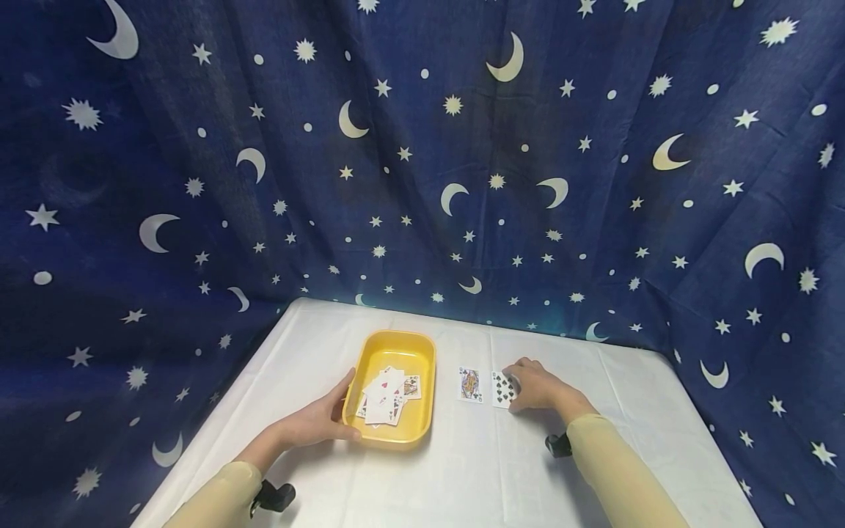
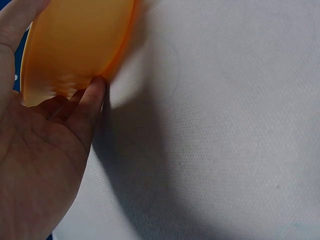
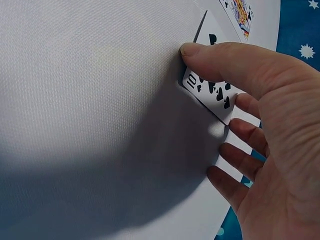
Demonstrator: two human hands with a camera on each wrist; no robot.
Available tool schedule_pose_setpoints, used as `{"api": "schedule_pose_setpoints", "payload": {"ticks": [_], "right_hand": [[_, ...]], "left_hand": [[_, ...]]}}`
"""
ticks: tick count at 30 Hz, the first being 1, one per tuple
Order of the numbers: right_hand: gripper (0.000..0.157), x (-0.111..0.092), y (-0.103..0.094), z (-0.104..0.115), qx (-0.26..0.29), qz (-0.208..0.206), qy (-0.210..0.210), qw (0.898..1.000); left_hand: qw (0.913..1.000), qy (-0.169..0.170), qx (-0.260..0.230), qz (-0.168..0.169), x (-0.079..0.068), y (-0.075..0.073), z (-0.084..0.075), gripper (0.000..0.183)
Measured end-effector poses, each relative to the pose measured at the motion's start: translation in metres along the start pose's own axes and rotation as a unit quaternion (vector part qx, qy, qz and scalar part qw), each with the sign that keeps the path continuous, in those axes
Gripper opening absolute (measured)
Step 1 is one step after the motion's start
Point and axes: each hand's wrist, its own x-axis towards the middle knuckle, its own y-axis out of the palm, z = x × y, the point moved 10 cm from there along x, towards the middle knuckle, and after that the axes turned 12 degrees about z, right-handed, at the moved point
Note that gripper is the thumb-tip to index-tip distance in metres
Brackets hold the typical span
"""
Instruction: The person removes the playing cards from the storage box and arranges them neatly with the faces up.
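Note:
In the head view, my left hand [image 1: 320, 419] holds the near left corner of a yellow plastic tray [image 1: 430, 381], thumb at the near rim and fingers along the left wall. The left wrist view shows fingertips [image 2: 96, 90] against the tray's outer wall. Inside the tray lies a loose heap of playing cards [image 1: 384, 396], face up. To the right, my right hand [image 1: 538, 386] pinches a ten of spades playing card [image 3: 216, 97]. The thumb lies across its face, the index finger is at its edge, and the other fingers are spread. The card's near edge casts a shadow on the cloth.
A face card [image 1: 471, 385] lies face up on the white tablecloth [image 1: 449, 484], between the tray and the ten. Behind the table and at both sides hangs a dark blue curtain [image 1: 422, 183] with moons and stars. Each wrist wears a black device [image 1: 273, 497].

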Motion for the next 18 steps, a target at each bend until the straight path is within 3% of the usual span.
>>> {"api": "schedule_pose_setpoints", "payload": {"ticks": [18], "right_hand": [[0.079,-0.0020,0.0003,-0.0002,-0.003,0.007,0.000,1.000]], "left_hand": [[1.0000,0.004,0.005,-0.002,-0.0009,0.0005,-0.0020,0.127]]}}
